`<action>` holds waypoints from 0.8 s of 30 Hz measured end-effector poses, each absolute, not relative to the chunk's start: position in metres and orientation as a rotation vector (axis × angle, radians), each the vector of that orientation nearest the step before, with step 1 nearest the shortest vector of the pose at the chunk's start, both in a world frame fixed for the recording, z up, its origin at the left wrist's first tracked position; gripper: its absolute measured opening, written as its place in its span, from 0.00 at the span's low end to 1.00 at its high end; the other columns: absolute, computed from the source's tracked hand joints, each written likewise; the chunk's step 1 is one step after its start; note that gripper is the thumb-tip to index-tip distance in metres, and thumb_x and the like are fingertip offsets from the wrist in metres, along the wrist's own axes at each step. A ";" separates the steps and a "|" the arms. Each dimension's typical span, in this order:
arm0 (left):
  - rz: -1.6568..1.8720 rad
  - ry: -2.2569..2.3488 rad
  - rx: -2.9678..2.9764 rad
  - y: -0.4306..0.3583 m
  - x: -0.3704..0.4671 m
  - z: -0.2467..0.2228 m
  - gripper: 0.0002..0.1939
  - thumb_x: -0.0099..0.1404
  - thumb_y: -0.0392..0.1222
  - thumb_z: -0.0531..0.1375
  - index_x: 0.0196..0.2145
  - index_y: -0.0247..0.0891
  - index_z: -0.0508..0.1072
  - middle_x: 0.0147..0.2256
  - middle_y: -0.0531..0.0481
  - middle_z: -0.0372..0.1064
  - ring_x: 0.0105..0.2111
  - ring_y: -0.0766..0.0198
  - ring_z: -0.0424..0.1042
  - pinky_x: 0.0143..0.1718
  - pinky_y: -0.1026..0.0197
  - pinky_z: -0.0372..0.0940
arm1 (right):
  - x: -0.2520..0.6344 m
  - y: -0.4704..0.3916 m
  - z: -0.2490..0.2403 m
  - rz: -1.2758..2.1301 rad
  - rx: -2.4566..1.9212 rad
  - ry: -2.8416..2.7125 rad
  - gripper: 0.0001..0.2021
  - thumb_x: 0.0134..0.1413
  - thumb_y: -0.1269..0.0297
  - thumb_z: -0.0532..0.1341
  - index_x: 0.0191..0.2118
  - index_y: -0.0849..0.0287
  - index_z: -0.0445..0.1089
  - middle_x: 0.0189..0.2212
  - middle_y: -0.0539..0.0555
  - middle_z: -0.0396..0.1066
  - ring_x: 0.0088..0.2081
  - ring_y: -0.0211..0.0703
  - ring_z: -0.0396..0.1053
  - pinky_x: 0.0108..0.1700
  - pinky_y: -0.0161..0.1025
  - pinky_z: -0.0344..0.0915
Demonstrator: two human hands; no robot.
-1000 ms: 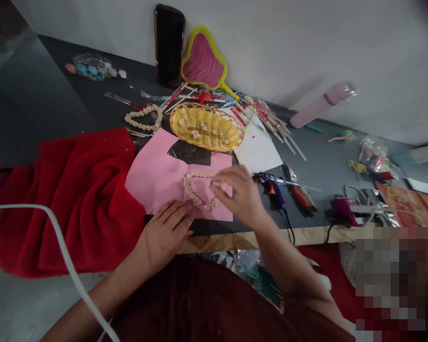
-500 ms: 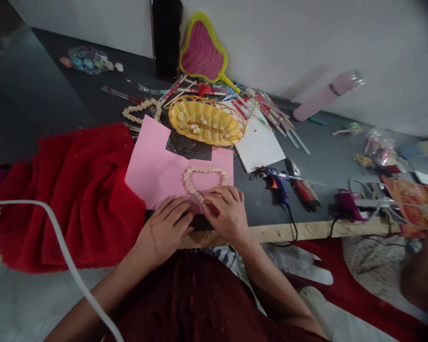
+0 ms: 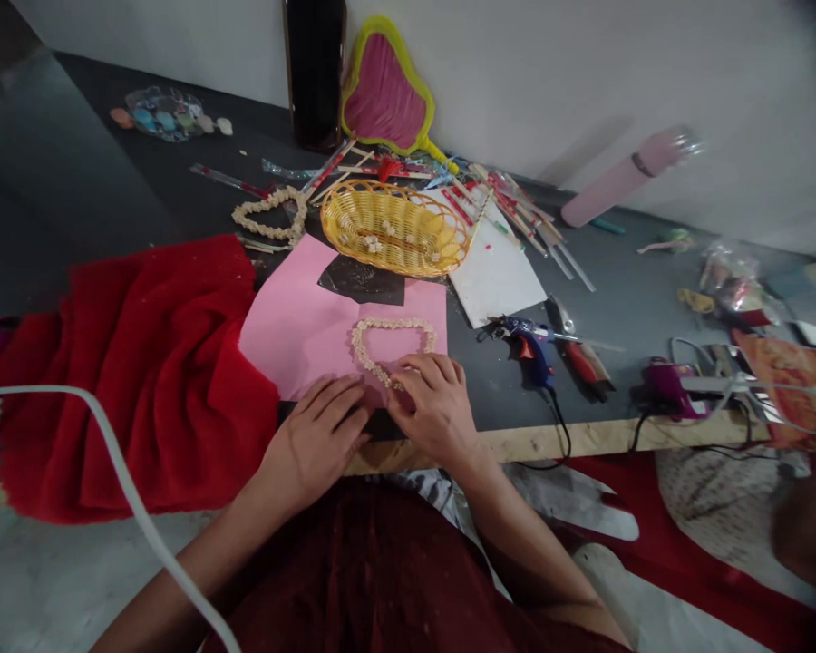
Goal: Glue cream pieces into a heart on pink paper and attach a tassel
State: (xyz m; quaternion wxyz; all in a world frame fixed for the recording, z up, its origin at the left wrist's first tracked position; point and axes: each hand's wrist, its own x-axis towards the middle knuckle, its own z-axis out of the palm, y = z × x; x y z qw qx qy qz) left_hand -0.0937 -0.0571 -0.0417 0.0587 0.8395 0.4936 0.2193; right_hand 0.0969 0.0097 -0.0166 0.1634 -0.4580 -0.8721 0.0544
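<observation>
A heart-shaped outline of small cream pieces [image 3: 393,324] lies on a pink sheet of paper [image 3: 292,317] with a cut-out at its far edge. My right hand [image 3: 435,399] pinches the heart's near tip with curled fingers, which partly hide that end. Resting on the sheet's near edge, my left hand [image 3: 323,431] has its fingers stretched out and holds nothing. Beyond the sheet stands a yellow wicker basket [image 3: 394,227] with a few cream pieces in it. A second cream heart outline [image 3: 270,216] lies to the basket's left.
Red plush cloth [image 3: 150,363] covers the table's left part. On the right lie a blue glue gun [image 3: 534,349] with its cord and red-handled pliers [image 3: 583,363]. Sticks and a white sheet [image 3: 500,281] lie behind. A pink bottle [image 3: 612,189] stands at the wall. Another person sits far right.
The pink paper's far left corner has bent and shifted right, next to the cut-out. Both hands stay almost where they were, the right one still at the heart's tip.
</observation>
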 end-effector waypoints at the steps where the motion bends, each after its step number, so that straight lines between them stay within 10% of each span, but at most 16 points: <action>1: 0.666 1.494 2.543 -0.057 -0.094 -0.041 0.14 0.65 0.39 0.58 0.48 0.35 0.71 0.52 0.42 0.69 0.55 0.52 0.65 0.59 0.44 0.60 | 0.097 0.010 -0.017 0.153 -1.307 -2.492 0.05 0.56 0.67 0.60 0.39 0.56 0.70 0.44 0.53 0.72 0.48 0.48 0.64 0.51 0.48 0.59; 24: 0.688 1.502 2.559 -0.057 -0.093 -0.037 0.11 0.66 0.40 0.57 0.45 0.36 0.72 0.49 0.42 0.70 0.54 0.53 0.66 0.58 0.45 0.62 | 0.101 0.009 -0.021 0.218 -1.332 -2.464 0.05 0.58 0.64 0.60 0.39 0.54 0.72 0.48 0.54 0.71 0.52 0.50 0.62 0.52 0.50 0.59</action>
